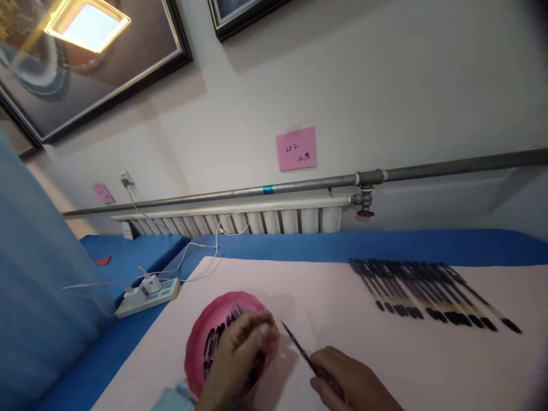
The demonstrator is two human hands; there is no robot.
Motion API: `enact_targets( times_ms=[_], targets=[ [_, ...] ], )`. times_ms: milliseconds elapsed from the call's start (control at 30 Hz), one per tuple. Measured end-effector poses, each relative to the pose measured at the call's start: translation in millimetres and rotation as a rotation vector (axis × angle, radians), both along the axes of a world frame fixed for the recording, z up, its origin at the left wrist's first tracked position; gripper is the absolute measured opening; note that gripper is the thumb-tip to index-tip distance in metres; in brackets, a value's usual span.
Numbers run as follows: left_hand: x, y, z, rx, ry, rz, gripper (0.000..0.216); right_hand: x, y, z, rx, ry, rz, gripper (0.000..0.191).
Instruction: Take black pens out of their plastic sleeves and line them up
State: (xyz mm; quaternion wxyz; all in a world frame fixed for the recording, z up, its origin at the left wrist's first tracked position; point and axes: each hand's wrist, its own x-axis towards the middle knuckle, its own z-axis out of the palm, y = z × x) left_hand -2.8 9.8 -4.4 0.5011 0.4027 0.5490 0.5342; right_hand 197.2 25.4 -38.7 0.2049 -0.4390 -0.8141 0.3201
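Pens in a pink bowl, one pen in the right hand

Pens lie heaped in a pink bowl near the lower left of a pale pink sheet spread over a blue-covered table. The left hand reaches into the bowl from the near side, its fingers curled down over the heap; whether they are clamped on a pen cannot be told. Just to the right, the right hand is closed around the lower end of a single dark pen, whose tip points up and to the left, close to the bowl's rim.

Farther right on the sheet, well apart from both hands, a row of dark pens lies side by side. Off the sheet's left edge sits a white power strip with plugs and white cables trailing toward a radiator under a grey pipe. A pink note is stuck on the wall above, and a blue cushion fills the left side.
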Motion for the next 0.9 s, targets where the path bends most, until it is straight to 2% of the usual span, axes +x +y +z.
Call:
enact_targets(
  times_ms=[167, 267, 367, 467, 700, 900],
  targets=[
    [-47.6, 1.3, 0.6, 0.108, -0.038, 0.515, 0.036, 3.6, 7.4, -3.2, -0.089, 0.07, -0.129, 0.016],
    [-73.6, -1.9, -1.8, 0.098, 0.118, 0.671, 0.034, 5.5, 12.0, -4.8, -0.143, 0.134, -0.177, 0.018],
    [-82.4, -4.9, -5.7, -0.038, 0.435, 0.58, 0.029, 8.2, 16.9, -6.8, -0.213, 0.236, -0.181, 0.015],
    [-79.3, -4.0, -10.6, -0.138, 0.676, 0.463, 0.023, 11.6, 21.5, -8.4, -0.256, 0.285, -0.195, 0.014],
    [-69.0, 13.3, -23.9, -0.244, 1.036, 0.357, 0.012, 13.9, 25.5, -9.9, -0.241, 0.288, -0.205, 0.011],
    [-71.0, 18.2, -30.5, -0.356, 1.166, 0.283, 0.017, 12.3, 21.8, -6.8, -0.24, 0.268, -0.188, 0.008]
  ],
)
